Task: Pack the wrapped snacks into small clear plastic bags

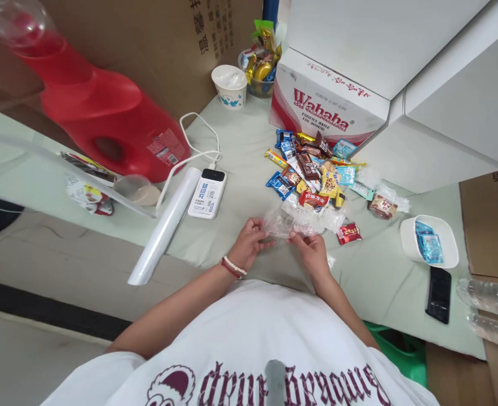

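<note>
Between my hands stretches a clear plastic bag point(279, 223), thin and crumpled. My left hand point(249, 242) pinches its left side, with a beaded bracelet at the wrist. On the right, my right hand point(312, 251) grips the bag's near edge between thumb and fingers. Just beyond lies a pile of wrapped snacks point(305, 172) in blue, brown, yellow and red packets. A red packet point(349, 233) rests alone to the right of the bag. Farther right is a brown-and-white snack packet point(383, 206) by some clear wrap.
A Wahaha carton point(329, 104) stands behind the pile. Left are a power bank point(207, 194), a plastic roll point(164, 228) and a large red bottle point(117, 121). A paper cup point(230, 93) sits at the back. Right are a white container point(407, 242) with blue packets and a phone point(439, 296).
</note>
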The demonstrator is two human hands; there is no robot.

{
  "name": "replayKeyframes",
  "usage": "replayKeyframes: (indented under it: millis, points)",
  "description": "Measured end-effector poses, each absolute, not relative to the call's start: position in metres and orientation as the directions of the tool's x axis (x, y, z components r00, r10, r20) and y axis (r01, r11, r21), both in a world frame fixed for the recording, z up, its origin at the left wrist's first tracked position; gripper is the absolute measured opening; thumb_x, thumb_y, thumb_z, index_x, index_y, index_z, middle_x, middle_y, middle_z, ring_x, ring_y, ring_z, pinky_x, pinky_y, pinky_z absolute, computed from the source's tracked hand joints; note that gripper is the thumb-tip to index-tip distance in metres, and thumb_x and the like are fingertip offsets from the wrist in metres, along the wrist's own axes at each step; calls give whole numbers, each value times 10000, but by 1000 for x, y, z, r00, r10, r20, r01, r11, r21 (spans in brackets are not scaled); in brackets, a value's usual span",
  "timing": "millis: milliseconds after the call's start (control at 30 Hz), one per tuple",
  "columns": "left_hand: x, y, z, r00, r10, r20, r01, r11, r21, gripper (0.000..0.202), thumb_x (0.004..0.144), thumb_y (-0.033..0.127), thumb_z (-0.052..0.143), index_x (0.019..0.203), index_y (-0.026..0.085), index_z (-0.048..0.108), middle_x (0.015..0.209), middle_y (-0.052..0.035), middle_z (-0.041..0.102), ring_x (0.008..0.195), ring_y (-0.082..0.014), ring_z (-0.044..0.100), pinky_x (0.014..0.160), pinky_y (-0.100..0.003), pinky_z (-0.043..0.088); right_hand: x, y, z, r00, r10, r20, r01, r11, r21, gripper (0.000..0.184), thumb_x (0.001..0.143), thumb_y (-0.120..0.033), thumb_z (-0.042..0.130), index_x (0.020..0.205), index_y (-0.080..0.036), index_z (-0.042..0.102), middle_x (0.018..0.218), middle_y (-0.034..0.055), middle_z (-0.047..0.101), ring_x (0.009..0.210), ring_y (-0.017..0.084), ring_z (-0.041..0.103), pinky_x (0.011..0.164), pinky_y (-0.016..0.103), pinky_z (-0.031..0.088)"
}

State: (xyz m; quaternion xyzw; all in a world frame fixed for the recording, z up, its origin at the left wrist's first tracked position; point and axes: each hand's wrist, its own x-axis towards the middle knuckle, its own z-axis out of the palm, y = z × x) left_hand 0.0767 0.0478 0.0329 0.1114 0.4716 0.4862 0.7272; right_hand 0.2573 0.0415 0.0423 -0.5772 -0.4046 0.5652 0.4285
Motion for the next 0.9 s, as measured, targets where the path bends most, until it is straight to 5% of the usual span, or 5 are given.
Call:
replayKeyframes:
  millis: [267, 400, 533, 667, 900]
  points:
    - [70, 76, 46, 69, 750, -658, -792, 443, 421, 182, 796, 198, 793, 853, 180, 620, 811, -6, 756, 718, -145, 724, 709, -317, 640, 274, 6, 46, 112, 871, -478, -243, -443, -863, 425, 706, -592, 846, 885, -221, 740, 886, 39, 755, 751, 187, 669, 707, 330, 577]
    - [68, 78, 50, 99, 748, -656, -777, 470, 419, 158, 880, 280, 748, 868, 159, 647, 732, -15, 743, 666, -157, 732, 716, -332, 647, 311, -18, 73, -262, 758, -597, 245, -546, -801, 457, 843, -609, 728, 673, -189, 670, 602, 6, 630, 534, 126, 523, 510, 245, 414]
    - [78, 71, 50, 120, 796, -593, -695, 494, 522, 320, 828, 430, 816, 843, 148, 667, 755, -38, 751, 699, -186, 747, 768, -379, 651, 327, -22, 112, 105, 988, -112, 424, -147, -894, 428, 947, -513, 650, 650, -220, 553, 572, -31, 473, 552, 127, 402, 541, 271, 350]
    - [91, 62, 51, 111, 859, -499, -599, 458, 657, 495, 736, 597, 849, 851, 136, 710, 788, -71, 763, 813, -235, 768, 880, -437, 628, 299, 3, 125, 238, 884, 402, 671, 150, -727, 243, 946, -441, 679, 799, -261, 607, 757, 26, 588, 735, 208, 534, 738, 364, 458]
    - [90, 51, 47, 156, 883, -443, -500, 457, 735, 573, 640, 669, 872, 795, 132, 746, 807, -95, 784, 812, -256, 758, 884, -432, 607, 255, 59, 83, -257, 952, 168, 555, 288, -781, 189, 961, -410, 631, 897, -263, 732, 906, 65, 705, 907, 249, 607, 859, 406, 481]
